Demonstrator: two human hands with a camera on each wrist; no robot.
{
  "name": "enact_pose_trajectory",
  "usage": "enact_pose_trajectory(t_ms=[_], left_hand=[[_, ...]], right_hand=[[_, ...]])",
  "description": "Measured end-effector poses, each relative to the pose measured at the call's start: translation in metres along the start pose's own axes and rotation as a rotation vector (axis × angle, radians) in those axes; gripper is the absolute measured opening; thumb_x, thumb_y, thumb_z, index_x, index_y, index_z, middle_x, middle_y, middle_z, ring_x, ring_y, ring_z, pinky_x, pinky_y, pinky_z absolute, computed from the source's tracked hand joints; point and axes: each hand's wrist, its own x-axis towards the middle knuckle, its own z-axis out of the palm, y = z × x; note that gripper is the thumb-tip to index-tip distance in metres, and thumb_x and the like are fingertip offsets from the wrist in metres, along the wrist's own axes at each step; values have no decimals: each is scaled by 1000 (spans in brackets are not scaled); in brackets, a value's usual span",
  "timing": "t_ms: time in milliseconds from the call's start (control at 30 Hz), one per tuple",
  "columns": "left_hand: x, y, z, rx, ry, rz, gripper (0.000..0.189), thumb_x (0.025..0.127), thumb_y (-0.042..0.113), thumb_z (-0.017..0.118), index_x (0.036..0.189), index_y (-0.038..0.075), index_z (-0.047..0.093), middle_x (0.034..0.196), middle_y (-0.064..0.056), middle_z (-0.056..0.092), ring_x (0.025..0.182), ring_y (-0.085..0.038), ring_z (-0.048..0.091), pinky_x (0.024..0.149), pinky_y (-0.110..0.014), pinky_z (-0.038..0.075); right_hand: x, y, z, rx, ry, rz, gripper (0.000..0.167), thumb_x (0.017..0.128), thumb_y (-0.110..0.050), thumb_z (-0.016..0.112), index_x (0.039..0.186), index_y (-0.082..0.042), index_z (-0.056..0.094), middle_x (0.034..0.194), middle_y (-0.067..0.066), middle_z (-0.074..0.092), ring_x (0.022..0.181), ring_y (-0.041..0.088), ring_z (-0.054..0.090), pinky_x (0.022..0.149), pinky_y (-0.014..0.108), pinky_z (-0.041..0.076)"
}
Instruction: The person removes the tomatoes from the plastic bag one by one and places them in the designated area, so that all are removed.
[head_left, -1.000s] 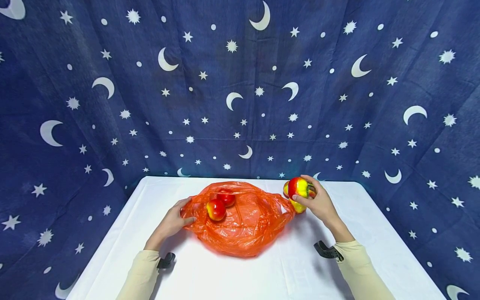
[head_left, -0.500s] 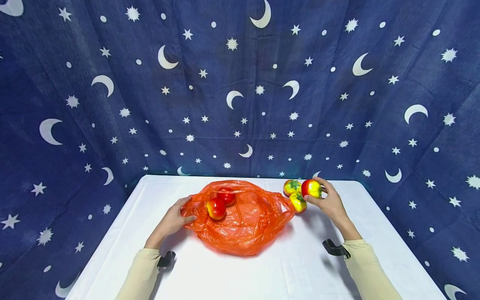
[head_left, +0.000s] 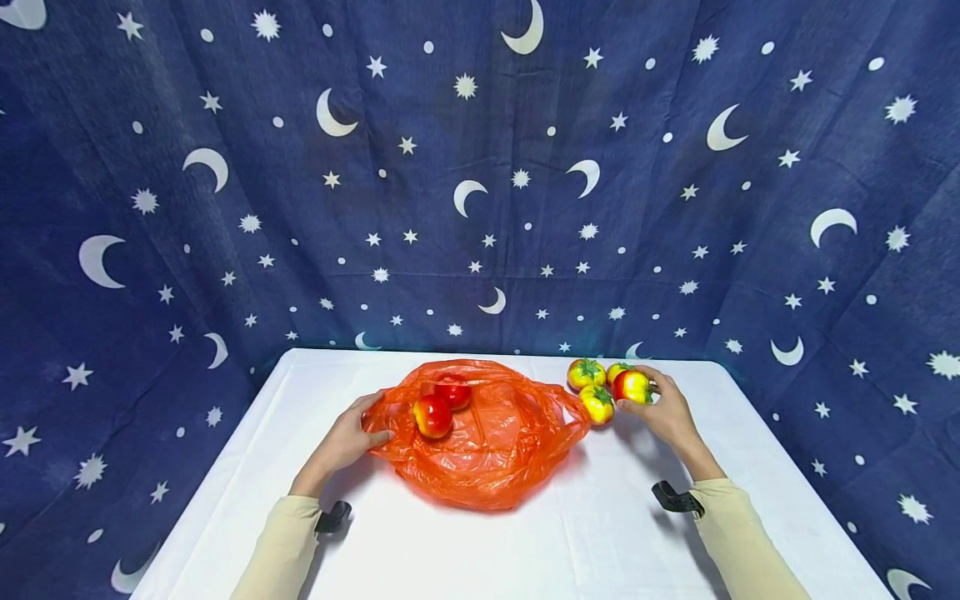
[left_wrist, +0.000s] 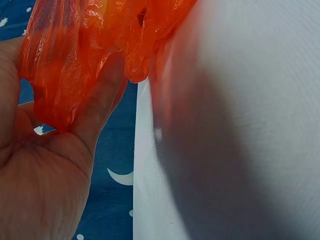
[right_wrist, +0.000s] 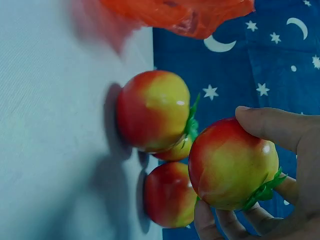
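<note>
My left hand (head_left: 345,433) holds the left edge of an orange plastic bag (head_left: 480,475) between thumb and fingers; the left wrist view shows the film (left_wrist: 60,65) in that grip. Two shiny red fruits, one with a yellow side (head_left: 432,417) and one darker (head_left: 454,392), lie within the bag's outline. To the right, my right hand (head_left: 663,412) grips a red-and-yellow fruit with green leaves (right_wrist: 232,165), like a tomato or persimmon. Three similar fruits sit beside it: a near one (head_left: 596,404), a left one (head_left: 585,374) and a partly hidden one (head_left: 618,372).
A white-covered table (head_left: 480,558) carries everything, its far edge against a dark blue curtain (head_left: 480,233) with moons and stars. The bag's right end reaches the near fruit. A black band (head_left: 675,498) is on my right wrist, another (head_left: 333,518) on my left.
My right hand has moved right and slightly down with its fruit, uncovering the fruits behind. The left hand and the bag have hardly moved.
</note>
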Motion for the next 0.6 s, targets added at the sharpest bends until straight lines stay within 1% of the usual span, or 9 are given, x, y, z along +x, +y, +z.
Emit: enact_pose_trajectory(t_ms=[133, 333, 600], left_hand=[[0, 1, 0, 9, 0, -1, 79, 83, 19, 74, 151, 7, 36, 155, -19, 38, 144, -42, 33, 118, -62, 23], [-1, 4, -2, 5, 0, 0, 79, 83, 19, 74, 151, 6, 36, 155, -19, 37, 144, -42, 33, 118, -62, 22], [-2, 4, -2, 6, -2, -1, 79, 83, 19, 74, 151, 6, 36, 154, -20, 37, 144, -43, 33, 118, -62, 23]], right_hand=[[2, 8, 2, -46, -10, -3, 81, 79, -24, 80, 147, -3, 40, 140, 31, 42, 122, 47, 45, 101, 62, 41], [4, 14, 5, -77, -33, 14, 82, 79, -24, 79, 147, -1, 38, 143, 34, 37, 131, 51, 39, 109, 65, 33], [6, 24, 10, -132, -63, 41, 82, 79, -23, 78, 147, 0, 38, 141, 36, 36, 132, 54, 37, 111, 66, 30]])
